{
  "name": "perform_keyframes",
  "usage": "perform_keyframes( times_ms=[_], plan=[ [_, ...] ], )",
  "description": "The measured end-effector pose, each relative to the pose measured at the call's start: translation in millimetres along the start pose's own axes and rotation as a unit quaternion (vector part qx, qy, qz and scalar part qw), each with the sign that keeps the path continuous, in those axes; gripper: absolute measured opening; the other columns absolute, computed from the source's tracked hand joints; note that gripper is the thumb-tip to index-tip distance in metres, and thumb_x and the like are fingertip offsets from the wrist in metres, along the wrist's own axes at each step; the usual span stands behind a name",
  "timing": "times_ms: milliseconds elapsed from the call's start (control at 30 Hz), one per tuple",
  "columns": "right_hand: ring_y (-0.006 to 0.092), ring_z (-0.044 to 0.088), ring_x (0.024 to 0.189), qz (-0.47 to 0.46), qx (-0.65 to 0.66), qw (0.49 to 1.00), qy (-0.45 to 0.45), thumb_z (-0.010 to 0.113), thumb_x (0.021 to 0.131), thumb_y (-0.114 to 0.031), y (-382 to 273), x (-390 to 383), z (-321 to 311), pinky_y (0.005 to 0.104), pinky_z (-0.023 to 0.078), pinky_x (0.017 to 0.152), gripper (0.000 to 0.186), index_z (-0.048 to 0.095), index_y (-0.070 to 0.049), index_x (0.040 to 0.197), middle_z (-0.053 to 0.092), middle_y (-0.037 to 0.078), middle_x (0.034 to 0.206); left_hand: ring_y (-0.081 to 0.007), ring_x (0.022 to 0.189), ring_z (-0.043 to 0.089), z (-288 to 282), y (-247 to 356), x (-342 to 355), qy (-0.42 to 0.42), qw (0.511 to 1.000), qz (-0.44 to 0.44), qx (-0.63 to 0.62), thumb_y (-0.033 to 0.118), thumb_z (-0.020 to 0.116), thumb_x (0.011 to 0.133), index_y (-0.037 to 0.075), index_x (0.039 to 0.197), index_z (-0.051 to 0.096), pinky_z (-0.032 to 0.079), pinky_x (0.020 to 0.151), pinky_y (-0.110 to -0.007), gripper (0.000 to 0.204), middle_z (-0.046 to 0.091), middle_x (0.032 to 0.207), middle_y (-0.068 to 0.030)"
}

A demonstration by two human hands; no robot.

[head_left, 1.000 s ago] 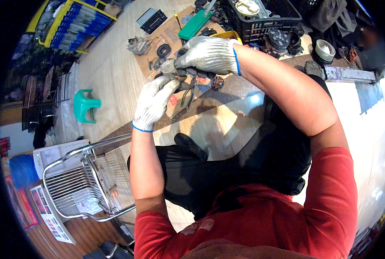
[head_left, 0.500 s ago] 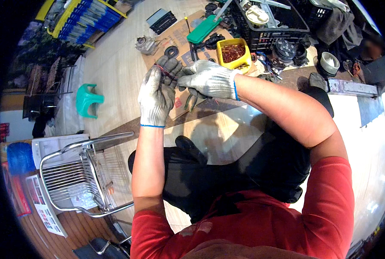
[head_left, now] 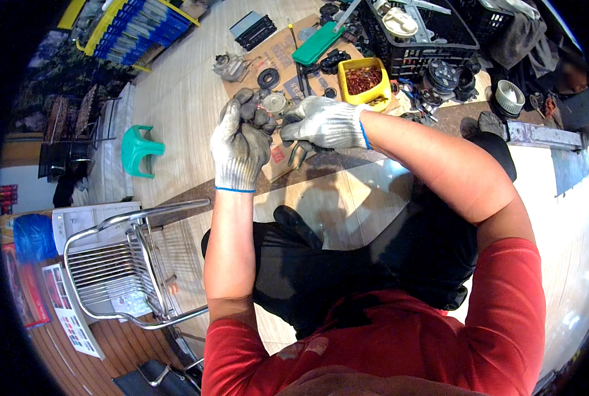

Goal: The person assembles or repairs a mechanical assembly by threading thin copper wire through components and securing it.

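Note:
My left hand [head_left: 240,142], in a white glove with a grey palm, is raised palm up with its fingers curled in. A little red shows by its fingertips, but what lies in them is too small to make out. Close on its right, my right hand [head_left: 324,123] in a matching glove points left with thumb and fingers pressed together. Its fingertips are partly hidden, along with anything they pinch. Between and just beyond the hands is a round grey metal part [head_left: 275,102]. A yellow tub [head_left: 385,80] of copper-red bits stands beyond my right hand.
On the cardboard [head_left: 278,53] lie a black ring [head_left: 268,78], a green-handled tool [head_left: 319,43] and a metal part [head_left: 230,66]. A black crate [head_left: 426,53] stands at the far right. Leftward are a green stool [head_left: 140,150] and a metal chair [head_left: 110,267].
My left fingers have curled in, and the red-and-dark wire seen across them no longer shows clearly. My hands have drawn slightly apart, uncovering the round grey part. The view has shifted a little.

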State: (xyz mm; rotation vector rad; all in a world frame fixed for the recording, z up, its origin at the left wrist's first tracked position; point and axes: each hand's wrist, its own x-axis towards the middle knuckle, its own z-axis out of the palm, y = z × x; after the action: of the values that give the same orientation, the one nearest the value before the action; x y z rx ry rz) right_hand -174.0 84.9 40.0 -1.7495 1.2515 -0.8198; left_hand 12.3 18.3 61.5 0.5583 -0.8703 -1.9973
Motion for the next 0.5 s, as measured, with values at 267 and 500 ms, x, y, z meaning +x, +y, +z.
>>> perform_keyframes(
  times_ms=[267,500],
  plan=[
    [0.012,0.057,0.054,0.164,0.074,0.983,-0.041,0.067,0.089,-0.037,-30.5,-9.1,-36.9,0.0293,0.046,0.05,0.034,0.068,-0.004,0.086,0.061,0.002,0.065,-0.0101,0.056,0.034,-4.1,11.4,-2.0,-0.136,0.99,-0.041,-0.011,0.027,0.059,0.099,0.005,0.109,0.057,0.031,0.054,-0.03,0.025,0.038,0.068,0.0071],
    [0.0096,0.053,0.05,0.112,0.038,0.993,-0.014,0.066,0.089,-0.03,-29.2,-10.6,-52.2,0.0282,0.041,0.045,0.03,0.065,-0.006,0.071,0.06,0.001,0.06,-0.0175,0.058,0.048,0.0,16.2,-9.5,-0.166,0.948,-0.11,0.247,0.027,0.057,0.1,-0.005,0.109,0.061,0.038,0.054,-0.031,0.033,0.06,0.078,-0.0101]
  ],
)
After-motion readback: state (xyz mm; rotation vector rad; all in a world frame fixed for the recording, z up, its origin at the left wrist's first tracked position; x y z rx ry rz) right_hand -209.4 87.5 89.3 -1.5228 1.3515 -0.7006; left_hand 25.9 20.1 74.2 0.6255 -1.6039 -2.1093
